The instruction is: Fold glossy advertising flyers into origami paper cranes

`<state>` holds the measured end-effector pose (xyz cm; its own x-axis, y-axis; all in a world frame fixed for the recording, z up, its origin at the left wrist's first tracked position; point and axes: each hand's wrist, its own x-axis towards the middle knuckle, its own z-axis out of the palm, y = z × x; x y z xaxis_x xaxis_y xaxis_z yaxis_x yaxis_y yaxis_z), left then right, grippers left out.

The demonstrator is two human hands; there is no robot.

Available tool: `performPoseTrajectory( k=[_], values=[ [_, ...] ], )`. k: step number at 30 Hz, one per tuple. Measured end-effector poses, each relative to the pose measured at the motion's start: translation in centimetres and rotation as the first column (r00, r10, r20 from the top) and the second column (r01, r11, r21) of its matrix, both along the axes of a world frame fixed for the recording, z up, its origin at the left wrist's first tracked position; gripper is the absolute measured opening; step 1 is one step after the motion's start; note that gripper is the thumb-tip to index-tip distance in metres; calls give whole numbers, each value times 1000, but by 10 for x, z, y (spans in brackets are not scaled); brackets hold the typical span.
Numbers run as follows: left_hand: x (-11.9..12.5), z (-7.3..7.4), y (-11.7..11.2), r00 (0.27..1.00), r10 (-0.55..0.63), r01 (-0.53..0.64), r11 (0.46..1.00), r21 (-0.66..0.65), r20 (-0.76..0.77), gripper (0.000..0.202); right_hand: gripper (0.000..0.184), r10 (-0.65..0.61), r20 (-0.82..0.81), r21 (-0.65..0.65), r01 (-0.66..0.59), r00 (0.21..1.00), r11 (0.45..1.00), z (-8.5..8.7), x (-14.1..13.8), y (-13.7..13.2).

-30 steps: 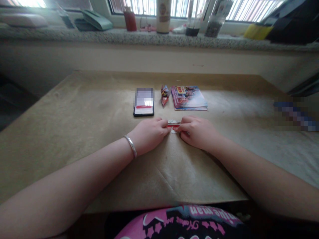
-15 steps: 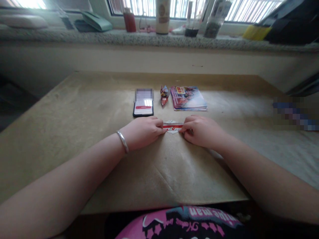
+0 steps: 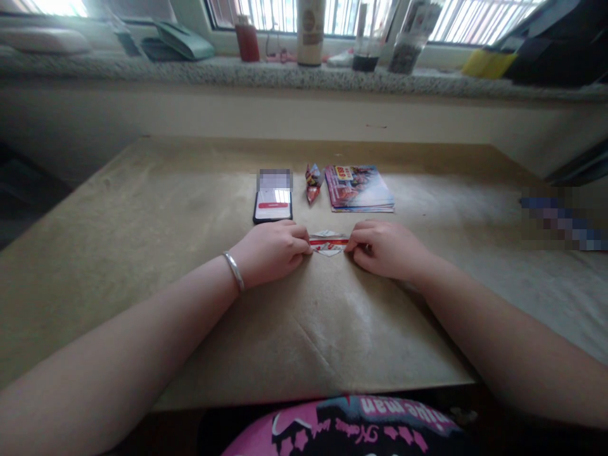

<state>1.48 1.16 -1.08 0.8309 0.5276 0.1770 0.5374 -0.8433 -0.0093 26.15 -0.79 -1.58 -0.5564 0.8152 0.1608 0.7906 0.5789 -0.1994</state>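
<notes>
Between my hands a small piece of folded paper (image 3: 329, 244), white with a red band across it, lies on the table. My left hand (image 3: 278, 250), a silver bangle at its wrist, pinches the paper's left end between thumb and fingers. At the opposite end, my right hand (image 3: 382, 248) has its thumb and curled fingers closed on the right tip. Pointed flaps of the paper show above and below the red band. My fingertips cover both of its ends.
Beyond my left hand lies a phone (image 3: 273, 204) with a lit screen. A folded paper figure (image 3: 312, 183) sits beside a stack of printed leaflets (image 3: 361, 189). Bottles, including a red one (image 3: 247, 41), line the granite windowsill (image 3: 266, 75) behind the table (image 3: 199, 183).
My fingers have slid slightly outward along the paper's ends, so a bit more of it shows. The phone, leaflets and paper figure have stayed put.
</notes>
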Motion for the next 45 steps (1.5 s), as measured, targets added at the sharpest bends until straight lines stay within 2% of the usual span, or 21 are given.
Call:
performPoseTrajectory(
  k=[3,7,11,14,16,18,20,23,28,32,39,42,45],
  values=[
    [1,-4,1,999,18,-17,1000,-10,51,22,17,-18,-118,35,23,993,999,-5,-3,2],
    [6,-5,-2,998,39,-40,999,27,42,18,17,-83,-274,81,109,958,991,-12,-11,4],
    [13,-7,-3,995,83,-85,996,40,52,16,30,-112,-214,74,131,970,989,-20,-17,6],
    [16,-13,-2,977,128,-130,991,1,169,18,29,-109,-182,63,122,977,991,-23,-19,8],
    [17,-17,-2,957,161,-159,987,-30,243,29,28,-100,-194,63,114,976,991,-23,-18,9],
    [17,-20,-1,950,209,-202,978,-54,231,40,26,-84,-213,64,99,973,993,-22,-19,10],
    [17,-21,0,955,236,-223,971,-85,182,42,24,-69,-234,59,85,970,995,-21,-19,10],
    [17,-21,1,962,229,-213,970,-120,147,37,18,-45,-276,39,58,960,998,-21,-20,10],
    [17,-20,2,962,208,-186,973,-134,175,32,14,1,-356,12,3,935,1000,-22,-21,10],
    [17,-21,5,961,196,-167,973,-157,196,29,23,-96,-361,-20,95,928,995,-24,-22,9],
    [18,-20,5,954,159,-119,978,-169,253,22,20,-154,-378,-60,142,913,988,-22,-24,10],
    [18,-20,5,952,155,-107,976,-188,262,17,15,-188,-456,-139,138,870,981,-23,-24,11],
    [19,-22,4,930,211,-151,965,-213,300,17,13,-236,-556,-253,107,797,961,-25,-25,11]
  ],
)
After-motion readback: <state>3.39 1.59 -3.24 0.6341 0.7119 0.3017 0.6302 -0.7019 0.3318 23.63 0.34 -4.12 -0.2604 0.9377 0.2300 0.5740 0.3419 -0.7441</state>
